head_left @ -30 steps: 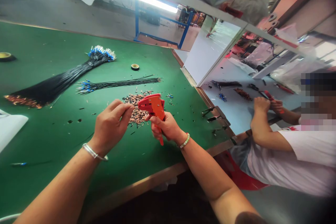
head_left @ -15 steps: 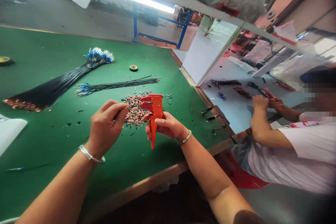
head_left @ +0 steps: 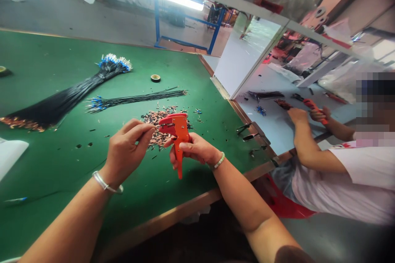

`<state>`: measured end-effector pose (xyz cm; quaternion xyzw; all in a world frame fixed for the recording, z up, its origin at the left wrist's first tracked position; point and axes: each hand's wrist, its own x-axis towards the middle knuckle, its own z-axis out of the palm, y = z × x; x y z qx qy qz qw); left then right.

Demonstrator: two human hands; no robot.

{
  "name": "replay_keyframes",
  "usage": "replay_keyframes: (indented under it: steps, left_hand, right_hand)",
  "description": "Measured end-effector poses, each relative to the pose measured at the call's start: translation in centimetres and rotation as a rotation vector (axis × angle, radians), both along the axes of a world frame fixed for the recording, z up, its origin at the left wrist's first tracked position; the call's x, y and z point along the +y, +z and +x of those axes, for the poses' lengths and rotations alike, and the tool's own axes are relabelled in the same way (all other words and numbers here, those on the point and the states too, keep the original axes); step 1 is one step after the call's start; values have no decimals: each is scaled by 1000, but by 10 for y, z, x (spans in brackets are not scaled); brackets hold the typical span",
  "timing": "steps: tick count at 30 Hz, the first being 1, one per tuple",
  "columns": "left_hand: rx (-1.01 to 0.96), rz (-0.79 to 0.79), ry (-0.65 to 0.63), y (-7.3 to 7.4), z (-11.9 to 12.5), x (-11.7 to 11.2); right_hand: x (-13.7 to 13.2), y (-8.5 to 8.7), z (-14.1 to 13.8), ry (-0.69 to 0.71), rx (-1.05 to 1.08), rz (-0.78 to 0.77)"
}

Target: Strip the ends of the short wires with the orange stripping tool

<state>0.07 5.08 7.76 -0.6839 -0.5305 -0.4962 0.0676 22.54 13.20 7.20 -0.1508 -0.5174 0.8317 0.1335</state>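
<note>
My right hand (head_left: 191, 151) is wrapped round an orange-red crimping tool (head_left: 176, 130), held upright above the green table (head_left: 55, 160). My left hand (head_left: 126, 148) pinches something small at its fingertips, right at the tool's jaw; I cannot make out what it is. Just behind both hands lies a pile of small copper terminals (head_left: 157, 121). Further back lie a thin bundle of black wires with blue ends (head_left: 135, 99) and a thick bundle of black wires (head_left: 61, 100).
A tape roll (head_left: 155, 77) sits at the back of the table, another at the far left edge (head_left: 3, 70). Small black scraps dot the table. To the right a co-worker (head_left: 339, 172) works at a white table (head_left: 277, 123) with a red tool (head_left: 314, 109).
My right hand turned the crimping tool upright and its handle opened downward. My left hand's pinch moved up to the tool's jaw. The co-worker raised a red tool.
</note>
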Motion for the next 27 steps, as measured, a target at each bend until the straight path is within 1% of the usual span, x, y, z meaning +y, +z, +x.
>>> replay_keyframes:
  steps: [4, 6, 8, 11, 14, 16, 18, 20, 22, 24, 26, 27]
  left_hand:
    - [-7, 5, 60, 2, 0, 0]
    - [14, 21, 108, 2, -3, 0]
    - [40, 29, 148, 2, -7, 1]
    - [64, 22, 165, 2, -16, 1]
    - [50, 19, 190, 4, -22, 0]
    - [22, 12, 227, 5, -25, 0]
    - [21, 10, 238, 4, -26, 0]
    - [63, 26, 222, 1, -25, 1]
    - [119, 51, 215, -3, -23, 2]
    - [170, 61, 220, -7, -21, 3]
    - [207, 68, 215, -11, -18, 4]
    - [221, 71, 211, -12, -16, 4]
  right_hand:
    - [3, 1, 1, -26, -11, 43]
    - [5, 1, 2, -24, -42, 107]
    - [5, 3, 4, 15, -109, 209]
    - [2, 10, 7, 46, -187, 412]
    - [-2, 21, 14, 19, -192, 622]
    - [-6, 25, 18, 35, -199, 801]
    - [-9, 24, 18, 90, -218, 1032]
    - [-13, 18, 13, 161, -277, 1256]
    - [-16, 9, 6, 198, -392, 1420]
    - [-17, 3, 1, 202, -470, 1500]
    - [-16, 3, -2, 172, -463, 1508]
    - [-15, 4, -2, 146, -431, 1485]
